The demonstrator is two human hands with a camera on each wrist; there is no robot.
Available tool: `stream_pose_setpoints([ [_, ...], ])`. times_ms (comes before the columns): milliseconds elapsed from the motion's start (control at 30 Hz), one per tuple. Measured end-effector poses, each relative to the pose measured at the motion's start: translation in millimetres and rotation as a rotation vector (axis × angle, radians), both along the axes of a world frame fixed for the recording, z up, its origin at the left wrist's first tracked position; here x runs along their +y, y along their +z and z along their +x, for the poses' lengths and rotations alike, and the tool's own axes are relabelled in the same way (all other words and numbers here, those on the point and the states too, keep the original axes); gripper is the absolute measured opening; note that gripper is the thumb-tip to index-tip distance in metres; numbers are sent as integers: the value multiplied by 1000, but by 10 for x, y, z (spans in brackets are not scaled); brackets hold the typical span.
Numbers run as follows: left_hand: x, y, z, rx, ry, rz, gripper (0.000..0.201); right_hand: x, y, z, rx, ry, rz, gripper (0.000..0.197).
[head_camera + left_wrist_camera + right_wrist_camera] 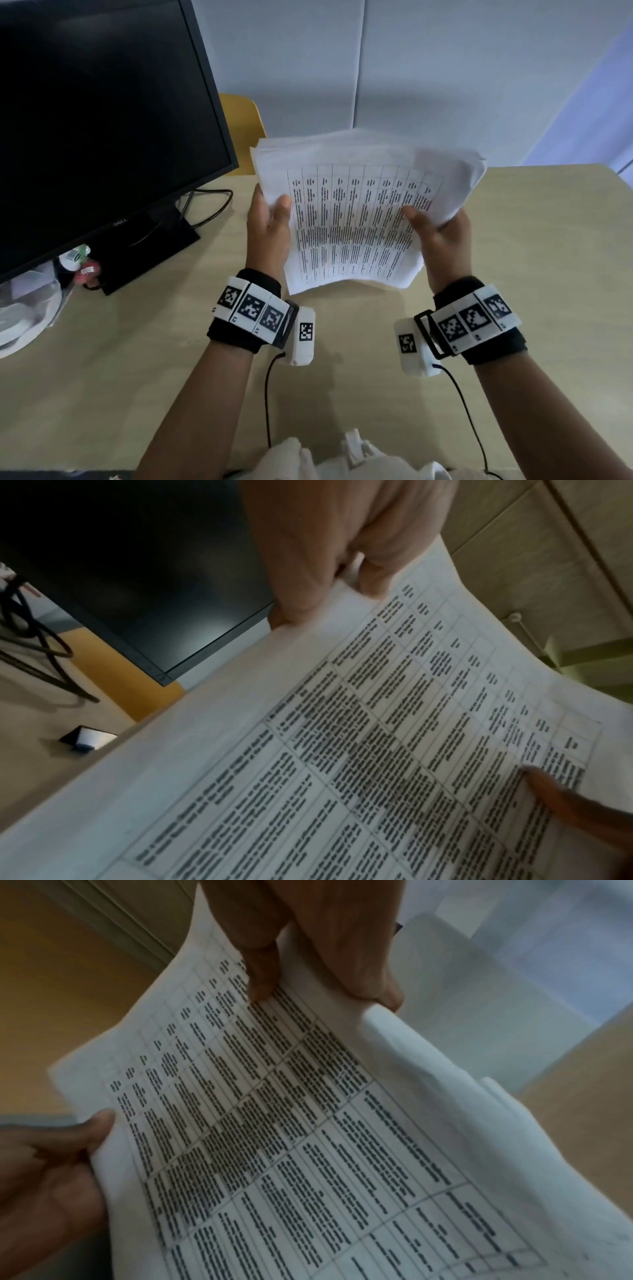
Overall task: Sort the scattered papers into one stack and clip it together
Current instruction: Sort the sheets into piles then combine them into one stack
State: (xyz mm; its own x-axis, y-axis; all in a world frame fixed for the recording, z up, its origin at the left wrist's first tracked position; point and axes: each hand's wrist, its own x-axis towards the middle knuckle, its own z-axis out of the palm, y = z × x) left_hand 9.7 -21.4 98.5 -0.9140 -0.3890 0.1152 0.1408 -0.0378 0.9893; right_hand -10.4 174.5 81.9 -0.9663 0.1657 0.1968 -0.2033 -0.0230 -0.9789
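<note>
The papers (356, 219) are held above the desk (513, 274), pinched at their left edge by the left hand (269, 226) and at their right edge by the right hand (442, 236), thumbs on the printed face. The monitor (96, 120) stands close on the left; bare desk lies to the right and below. The top sheet carries a printed table, and the sheets behind are fanned unevenly at the far right corner.
</note>
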Motion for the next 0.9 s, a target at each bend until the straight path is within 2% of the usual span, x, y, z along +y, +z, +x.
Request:
stream_pose_setpoints([
  [67, -8, 49, 5, 68, -43, 43, 41, 17, 53, 1, 40, -5, -35, 56],
  [100, -24, 33, 13, 86, -78, 79, 45, 22, 43, 13, 43, -3, -52, 57],
  [200, -31, -77, 67, 22, -122, 141, 86, -14, -150, 79, -42, 37, -39, 62],
  [233, -27, -162, 66, -3, -125, 145, 85, -41, -237, 105, -85, 45, -23, 59],
  [300, 14, -241, 63, -33, -104, 162, 60, -79, -359, 140, -131, 32, -2, 51],
  [333, 22, -262, 52, -29, -88, 173, 55, -89, -382, 144, -133, 21, 4, 49],
  [467, -32, -285, -5, 35, -49, 174, 70, -100, -349, 136, -102, -21, -22, 58],
  [533, -42, -380, -12, 23, -76, 158, 72, -112, -393, 149, -104, -15, -13, 62],
  [700, 14, -598, -40, -141, -38, -115, 54, -115, -523, 125, -175, 2, 83, 47],
  [800, 14, -530, -128, -218, 64, -308, 38, -58, -474, 47, -171, -3, 160, 37],
  [900, 39, -492, -215, -307, 96, -332, 36, -23, -447, -43, -183, -29, 243, 27],
])
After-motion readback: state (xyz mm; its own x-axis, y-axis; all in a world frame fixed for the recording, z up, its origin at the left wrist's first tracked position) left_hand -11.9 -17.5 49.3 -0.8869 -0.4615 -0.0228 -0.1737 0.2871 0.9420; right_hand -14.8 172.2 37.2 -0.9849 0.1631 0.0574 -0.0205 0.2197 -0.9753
